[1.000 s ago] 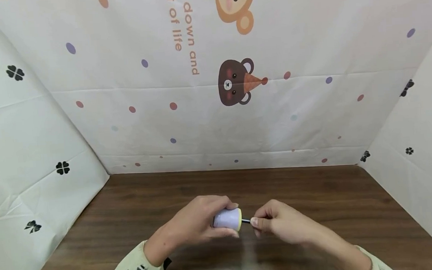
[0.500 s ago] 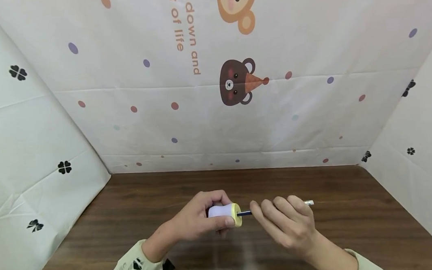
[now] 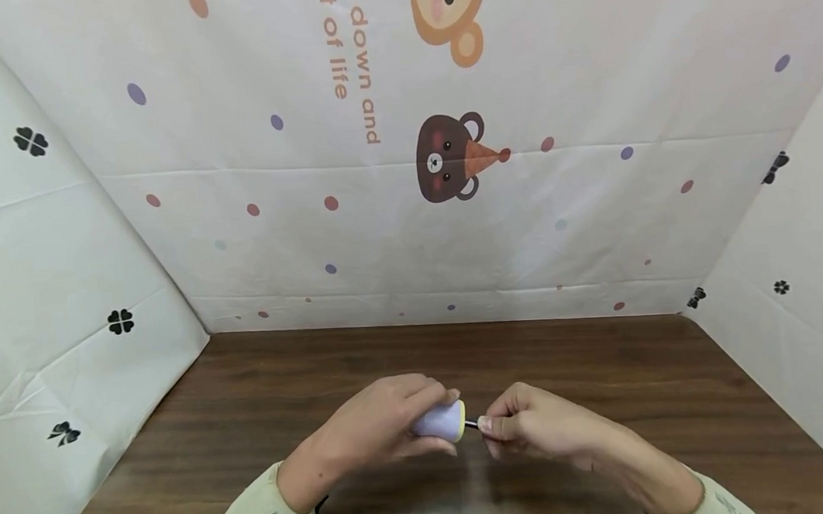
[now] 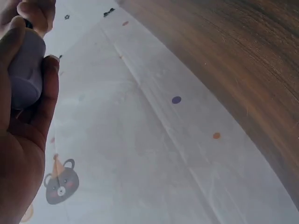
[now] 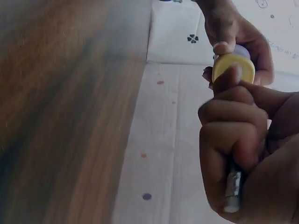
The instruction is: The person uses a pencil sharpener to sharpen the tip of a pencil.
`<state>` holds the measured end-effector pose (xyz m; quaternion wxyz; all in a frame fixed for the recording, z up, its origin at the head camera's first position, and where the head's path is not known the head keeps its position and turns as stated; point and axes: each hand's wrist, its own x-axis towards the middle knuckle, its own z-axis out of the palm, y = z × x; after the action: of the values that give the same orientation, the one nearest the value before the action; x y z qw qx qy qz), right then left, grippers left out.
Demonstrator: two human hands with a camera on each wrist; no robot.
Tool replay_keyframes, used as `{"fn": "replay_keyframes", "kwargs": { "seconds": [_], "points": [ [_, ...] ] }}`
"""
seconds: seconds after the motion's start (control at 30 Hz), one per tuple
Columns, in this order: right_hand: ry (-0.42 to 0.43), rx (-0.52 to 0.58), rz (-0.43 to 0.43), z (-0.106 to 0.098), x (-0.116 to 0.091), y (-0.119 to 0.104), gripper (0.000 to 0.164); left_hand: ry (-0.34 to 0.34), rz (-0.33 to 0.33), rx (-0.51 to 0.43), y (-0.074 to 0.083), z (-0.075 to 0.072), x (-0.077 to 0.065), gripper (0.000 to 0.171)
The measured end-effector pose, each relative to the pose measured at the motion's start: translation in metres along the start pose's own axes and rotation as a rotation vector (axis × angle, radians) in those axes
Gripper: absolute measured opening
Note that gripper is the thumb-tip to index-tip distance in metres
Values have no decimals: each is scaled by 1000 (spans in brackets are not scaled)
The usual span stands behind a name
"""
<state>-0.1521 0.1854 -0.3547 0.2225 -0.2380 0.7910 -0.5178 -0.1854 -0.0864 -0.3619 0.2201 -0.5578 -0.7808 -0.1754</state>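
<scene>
A lavender pencil sharpener point(image 3: 439, 422) with a yellow end lies sideways in my left hand point(image 3: 381, 420), thumb and fingers wrapped about its body. My right hand point(image 3: 542, 427) grips a dark pencil point(image 3: 471, 423) whose front end enters the sharpener's yellow face. Only a short stretch of the pencil shows between the two hands in the head view. In the right wrist view, curled fingers surround the pencil, and its silvery end with a pale eraser point(image 5: 232, 196) sticks out below them. The left wrist view shows the lavender body point(image 4: 27, 70) between thumb and fingers.
Both hands are over a dark brown wooden table point(image 3: 305, 363). A white printed sheet point(image 3: 383, 243) with dots and a bear rises behind it, and white side sheets point(image 3: 71, 290) stand at left and right.
Half a second ago the right hand's knuckles faced up and the eraser end showed; now that hand has rolled back with its thumb in view. The sharpener has tilted and shifted slightly right.
</scene>
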Motion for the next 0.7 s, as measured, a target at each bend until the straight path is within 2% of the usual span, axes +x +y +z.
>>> {"fn": "replay_keyframes", "kwargs": {
  "seconds": [0.03, 0.1, 0.17, 0.23, 0.27, 0.33, 0.37, 0.4, 0.47, 0.53, 0.6, 0.67, 0.7],
  "points": [
    [71, -122, -72, 2, 0, 0, 35, 6, -29, -16, 0, 1, 0, 51],
    [262, -475, -316, 8, 1, -1, 27, 21, -119, -103, -1, 2, 0, 49],
    [534, -891, -652, 11, 6, -4, 24, 49, -216, -231, -2, 1, 0, 46],
    [851, -1184, -1028, 10, 13, -10, 21, 87, -288, -392, -1, 0, 0, 40],
    [980, -1272, -1205, 8, 17, -13, 22, 110, -299, -463, 0, -1, 1, 38],
    [1150, -1348, -1480, 4, 22, -22, 22, 130, -287, -610, 1, -2, 2, 33],
    [1192, -1351, -1563, 2, 24, -26, 22, 126, -281, -682, 2, -3, 3, 30],
    [1212, -1345, -1611, 2, 24, -28, 22, 124, -272, -742, 3, -3, 3, 28],
    [1227, -1346, -1626, 3, 23, -30, 24, 124, -255, -797, 3, -3, 4, 27],
    [1203, -1351, -1552, 7, 22, -28, 28, 124, -260, -767, 3, -5, 3, 29],
    [1124, -1343, -1388, 12, 18, -23, 32, 136, -256, -638, 2, -6, 3, 35],
    [1007, -1294, -1148, 18, 12, -17, 36, 142, -229, -477, 2, -7, 2, 41],
    [922, -1228, -1003, 20, 9, -14, 35, 137, -204, -389, 1, -7, 2, 44]
  ]
}}
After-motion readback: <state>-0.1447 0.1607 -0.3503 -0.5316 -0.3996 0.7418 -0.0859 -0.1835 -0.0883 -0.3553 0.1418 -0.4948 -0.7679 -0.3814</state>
